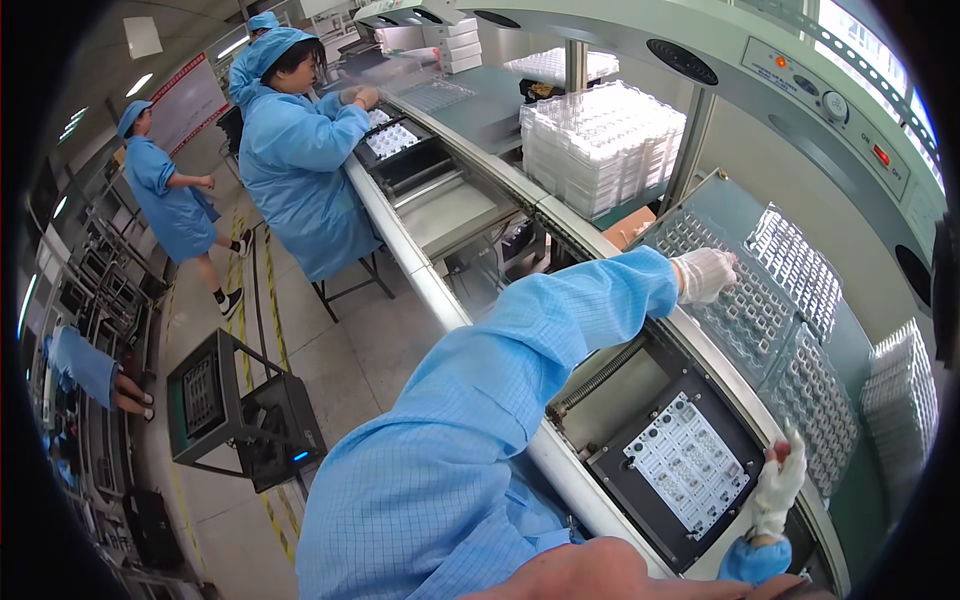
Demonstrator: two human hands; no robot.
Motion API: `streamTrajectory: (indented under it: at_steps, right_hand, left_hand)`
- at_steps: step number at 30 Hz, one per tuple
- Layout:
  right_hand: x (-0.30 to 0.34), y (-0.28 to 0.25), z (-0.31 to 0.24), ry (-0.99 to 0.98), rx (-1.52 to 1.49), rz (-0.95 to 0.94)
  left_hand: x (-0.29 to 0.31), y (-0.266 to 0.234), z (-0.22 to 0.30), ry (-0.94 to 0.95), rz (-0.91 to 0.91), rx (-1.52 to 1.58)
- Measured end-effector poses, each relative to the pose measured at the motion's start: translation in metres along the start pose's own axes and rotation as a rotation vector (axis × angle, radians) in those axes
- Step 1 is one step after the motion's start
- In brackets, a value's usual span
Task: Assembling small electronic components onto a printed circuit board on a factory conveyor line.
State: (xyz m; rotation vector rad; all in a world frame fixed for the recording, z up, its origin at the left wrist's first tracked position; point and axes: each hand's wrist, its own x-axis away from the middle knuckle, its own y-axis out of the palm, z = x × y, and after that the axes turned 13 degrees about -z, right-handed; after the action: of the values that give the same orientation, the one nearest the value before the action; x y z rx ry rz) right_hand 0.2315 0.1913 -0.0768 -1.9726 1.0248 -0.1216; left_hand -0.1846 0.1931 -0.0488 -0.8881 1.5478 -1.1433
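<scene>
My left arm, in a blue checked sleeve, stretches across the line. My left hand [706,275], in a white glove with bare fingertips, is over a clear plastic tray [735,325] of small metal-looking parts. Its fingers are drawn together at the tray; whatever they hold is too small to make out. My right hand [780,487], gloved likewise, is beside the black fixture plate [625,455], fingers raised and apart, with nothing visible in them. On that plate lies a white panel [690,465] with rows of small parts and several dark round spots along its edges.
More trays of parts [795,268] lie on the green bench [868,400]. Stacked clear trays stand behind [600,145] and at the far right [900,390]. An overhead unit [790,95] spans above. A co-worker in blue [300,160] sits farther up the conveyor rail [400,240].
</scene>
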Motion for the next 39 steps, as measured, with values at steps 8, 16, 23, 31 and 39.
streamTrajectory:
  at_steps: [8,16,23,31,39]
  right_hand:
    - [0.056,0.033,0.029,0.268,-0.518,0.36]
    - [0.047,0.044,0.023,0.291,-0.628,0.428]
    - [0.028,0.071,-0.024,0.225,-0.669,0.363]
    - [0.029,0.06,-0.021,0.176,-0.73,0.298]
    - [0.045,0.037,-0.005,0.172,-0.677,0.223]
  left_hand:
    - [0.052,-0.034,0.065,0.084,0.125,0.344]
    - [0.131,-0.054,0.109,0.004,-0.184,0.83]
    - [0.158,-0.078,0.133,-0.008,-0.255,1.137]
    - [0.177,-0.091,0.151,-0.047,-0.115,0.918]
    - [0.184,-0.085,0.161,0.064,-0.119,0.766]
